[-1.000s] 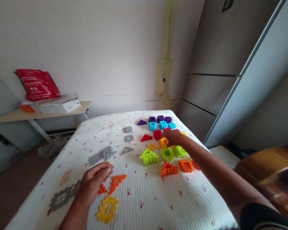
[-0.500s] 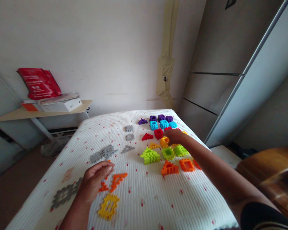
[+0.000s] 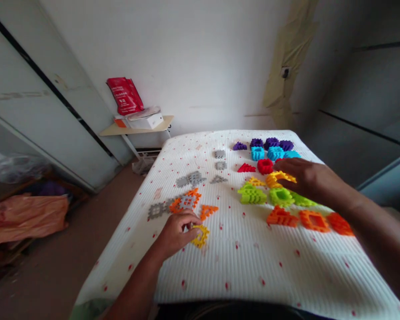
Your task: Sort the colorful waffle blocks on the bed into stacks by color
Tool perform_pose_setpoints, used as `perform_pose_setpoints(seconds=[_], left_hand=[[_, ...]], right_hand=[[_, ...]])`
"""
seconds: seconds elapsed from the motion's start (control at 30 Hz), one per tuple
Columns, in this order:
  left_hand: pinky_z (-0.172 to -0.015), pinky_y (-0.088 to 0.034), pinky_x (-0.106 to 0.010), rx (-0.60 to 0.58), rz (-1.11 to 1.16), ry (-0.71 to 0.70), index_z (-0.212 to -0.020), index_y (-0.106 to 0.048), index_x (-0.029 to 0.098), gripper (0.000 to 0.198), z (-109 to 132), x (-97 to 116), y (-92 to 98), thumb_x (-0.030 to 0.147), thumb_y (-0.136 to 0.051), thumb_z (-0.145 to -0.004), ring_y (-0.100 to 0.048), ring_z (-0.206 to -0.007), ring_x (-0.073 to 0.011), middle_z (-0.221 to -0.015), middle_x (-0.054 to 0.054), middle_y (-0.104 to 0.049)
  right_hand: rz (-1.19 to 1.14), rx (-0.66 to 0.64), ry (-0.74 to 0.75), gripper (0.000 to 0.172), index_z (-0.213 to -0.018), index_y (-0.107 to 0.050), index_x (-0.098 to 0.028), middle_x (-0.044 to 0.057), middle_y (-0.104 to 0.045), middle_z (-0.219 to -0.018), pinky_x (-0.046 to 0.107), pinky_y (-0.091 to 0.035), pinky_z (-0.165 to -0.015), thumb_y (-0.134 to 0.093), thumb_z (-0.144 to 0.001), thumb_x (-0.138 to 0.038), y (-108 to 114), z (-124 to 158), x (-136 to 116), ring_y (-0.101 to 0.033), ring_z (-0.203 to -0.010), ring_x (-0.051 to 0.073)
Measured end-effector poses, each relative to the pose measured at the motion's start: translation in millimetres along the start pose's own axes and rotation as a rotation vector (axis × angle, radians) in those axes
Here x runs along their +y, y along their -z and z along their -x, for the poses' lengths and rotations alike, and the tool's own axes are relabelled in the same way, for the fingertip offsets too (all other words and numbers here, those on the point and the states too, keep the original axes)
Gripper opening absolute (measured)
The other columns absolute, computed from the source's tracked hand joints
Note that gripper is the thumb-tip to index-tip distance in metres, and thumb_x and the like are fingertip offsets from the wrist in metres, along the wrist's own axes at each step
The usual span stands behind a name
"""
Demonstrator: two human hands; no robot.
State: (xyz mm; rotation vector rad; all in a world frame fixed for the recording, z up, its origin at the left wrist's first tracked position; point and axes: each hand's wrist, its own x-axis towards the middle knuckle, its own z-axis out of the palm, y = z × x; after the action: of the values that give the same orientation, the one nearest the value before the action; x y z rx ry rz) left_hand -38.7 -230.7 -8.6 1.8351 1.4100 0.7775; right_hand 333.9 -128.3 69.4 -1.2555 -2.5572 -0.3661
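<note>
My left hand (image 3: 179, 233) is low over the white bedcover, fingers curled and thumb at the edge of a yellow notched square tile (image 3: 202, 236). Just beyond it lie an orange triangle tile (image 3: 208, 212) and a grey tile (image 3: 187, 202) over orange ones. My right hand (image 3: 302, 175), slightly blurred, reaches across the coloured rows with its fingers at a yellow notched tile (image 3: 280, 178); its thumb is mostly hidden. Around it are red square tiles (image 3: 265, 166), green square tiles (image 3: 282, 196) and a yellow triangle tile (image 3: 256, 181).
Purple tiles (image 3: 256, 143) and blue tiles (image 3: 257, 154) stand at the back, orange stacks (image 3: 314, 221) at the front right. Several grey tiles (image 3: 195, 178) lie left of centre. A side table (image 3: 168, 122) with a red bag (image 3: 125, 97) stands beyond the bed (image 3: 226, 275).
The view has swung left and down. My left hand has come down to the yellow square tile, uncovering the grey and orange tiles. My right hand has shifted slightly right of the yellow stack.
</note>
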Motion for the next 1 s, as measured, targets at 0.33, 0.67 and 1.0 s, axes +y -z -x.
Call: perform_pose_setpoints(seconds=[0.33, 0.67, 1.0], left_hand=[[-0.087, -0.04, -0.035, 0.018, -0.58, 0.217, -0.104, -0.064, 0.022, 0.044, 28, 12, -25.9, 0.04, -0.066, -0.063, -0.053, -0.106, -0.0279, -0.109, -0.01, -0.06], [-0.068, -0.045, -0.03, 0.182, 0.074, 0.201, -0.071, -0.063, 0.022, 0.021, 14, 5, -17.9, 0.042, -0.058, -0.072, -0.058, -0.069, -0.0213, -0.067, -0.002, -0.061], [-0.052, -0.043, -0.022, 0.226, 0.607, 0.262, -0.09, -0.057, 0.017, 0.034, -46, 23, -34.0, 0.041, -0.068, -0.068, -0.055, -0.057, -0.0117, -0.068, 0.002, -0.059]], right_hand=[[-0.398, -0.096, 0.464, 0.026, -0.078, -0.058, -0.018, 0.005, -0.061, -0.076, 0.03, -0.041, -0.06, -0.038, -0.095, -0.019, -51, 41, -134, -0.054, -0.069, 0.016], [-0.402, -0.039, 0.485, 0.022, -0.073, -0.052, -0.018, 0.002, -0.058, -0.075, 0.027, -0.038, -0.06, -0.042, -0.092, -0.021, -86, 44, -140, -0.051, -0.068, 0.013], [-0.396, -0.03, 0.447, 0.012, -0.077, -0.054, -0.019, 0.001, -0.062, -0.081, 0.025, -0.042, -0.064, -0.05, -0.087, -0.024, -98, 43, -140, -0.056, -0.074, 0.012]])
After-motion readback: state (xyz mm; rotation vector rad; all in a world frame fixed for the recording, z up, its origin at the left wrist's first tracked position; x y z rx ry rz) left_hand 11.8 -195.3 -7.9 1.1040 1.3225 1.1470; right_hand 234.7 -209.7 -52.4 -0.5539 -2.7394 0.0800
